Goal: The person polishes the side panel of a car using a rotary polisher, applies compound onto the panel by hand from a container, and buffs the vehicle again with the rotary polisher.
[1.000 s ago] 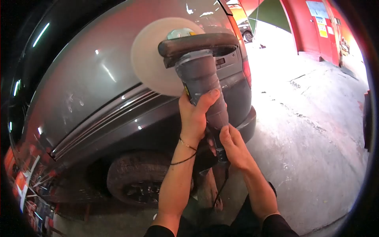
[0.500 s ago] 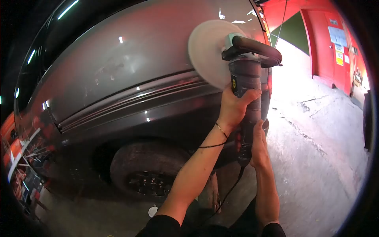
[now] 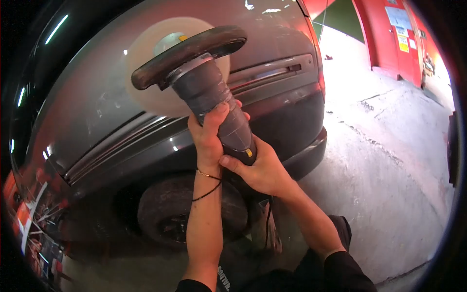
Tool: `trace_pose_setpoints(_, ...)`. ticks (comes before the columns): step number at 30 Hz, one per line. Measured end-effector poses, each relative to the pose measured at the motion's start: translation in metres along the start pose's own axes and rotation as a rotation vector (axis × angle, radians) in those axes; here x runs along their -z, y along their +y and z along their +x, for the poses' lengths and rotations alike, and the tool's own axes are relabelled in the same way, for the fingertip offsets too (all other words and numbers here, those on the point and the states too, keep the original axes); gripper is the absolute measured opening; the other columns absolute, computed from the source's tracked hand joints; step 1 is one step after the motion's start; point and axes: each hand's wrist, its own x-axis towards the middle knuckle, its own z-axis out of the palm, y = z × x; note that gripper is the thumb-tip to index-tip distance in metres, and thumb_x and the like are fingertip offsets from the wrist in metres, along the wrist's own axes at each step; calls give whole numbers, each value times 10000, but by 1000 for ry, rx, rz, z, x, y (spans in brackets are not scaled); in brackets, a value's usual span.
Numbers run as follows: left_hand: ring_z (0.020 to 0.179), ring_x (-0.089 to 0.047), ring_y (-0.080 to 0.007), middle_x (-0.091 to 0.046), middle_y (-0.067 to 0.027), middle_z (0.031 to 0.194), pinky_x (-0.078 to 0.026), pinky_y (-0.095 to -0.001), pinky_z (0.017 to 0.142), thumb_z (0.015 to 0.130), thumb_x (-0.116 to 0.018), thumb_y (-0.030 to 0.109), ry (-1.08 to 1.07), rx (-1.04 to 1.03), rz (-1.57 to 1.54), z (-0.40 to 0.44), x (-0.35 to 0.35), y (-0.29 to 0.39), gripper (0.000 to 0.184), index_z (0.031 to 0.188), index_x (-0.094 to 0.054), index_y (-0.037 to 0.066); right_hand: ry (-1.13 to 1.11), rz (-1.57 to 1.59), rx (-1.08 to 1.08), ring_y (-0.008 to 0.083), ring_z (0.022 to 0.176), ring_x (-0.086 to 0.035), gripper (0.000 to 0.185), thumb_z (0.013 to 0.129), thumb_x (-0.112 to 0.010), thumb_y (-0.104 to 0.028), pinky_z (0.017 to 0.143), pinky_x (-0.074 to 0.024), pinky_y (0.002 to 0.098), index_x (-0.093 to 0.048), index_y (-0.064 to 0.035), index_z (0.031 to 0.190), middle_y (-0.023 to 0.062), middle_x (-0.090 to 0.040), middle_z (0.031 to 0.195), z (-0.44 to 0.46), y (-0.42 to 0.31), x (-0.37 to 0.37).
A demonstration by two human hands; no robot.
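A dark rotary polisher with a thick loop handle is tilted up to the left. Its pale round pad lies against the grey side panel of the vehicle, its outline blurred. Around the middle of the polisher's body, my left hand is closed, thumb on top. My right hand wraps the rear end of the body, near the small yellow switch. The fingers under the tool are mostly hidden. From the rear a black cord hangs down.
Below the panel is a wheel. Concrete floor stretches to the right, with a red door at the far right. Metal parts and red items stand at the lower left.
From half a second ago, both hands and the polisher have swung left along the panel. The tool now leans to the left, where before it stood nearly upright near the vehicle's rear edge.
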Motion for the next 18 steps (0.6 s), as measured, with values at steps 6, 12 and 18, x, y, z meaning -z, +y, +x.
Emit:
trace_pose_setpoints(6,785,-744,-213,-739,-109,1019,-632,-367,719,851,-893,235,-87,192,-142,6,-75,-48,491,1196,-667,-31,156,-37,-137,138,977,-675,441,974,-858,-283,867,-549,334,-679,39,1216,79,-753,1073,-26,-13,68)
trace_pose_setpoints(12,848,-669,-136,-714,-27,989,-579,-331,763,777,-945,301,-192,166,-106,28,-155,-108,522,1152,-692,41,349,-10,-231,97,570,-584,312,1051,-776,-338,511,-455,282,-686,-60,941,-5,-623,720,-42,1,136)
trace_pose_setpoints(18,840,-699,-137,-741,-34,1011,-585,-322,790,856,-901,248,-130,72,-153,-29,-139,-119,396,1128,-723,20,319,-125,-314,125,572,-603,364,1066,-749,-381,525,-480,297,-665,-39,974,23,-636,742,-91,6,121)
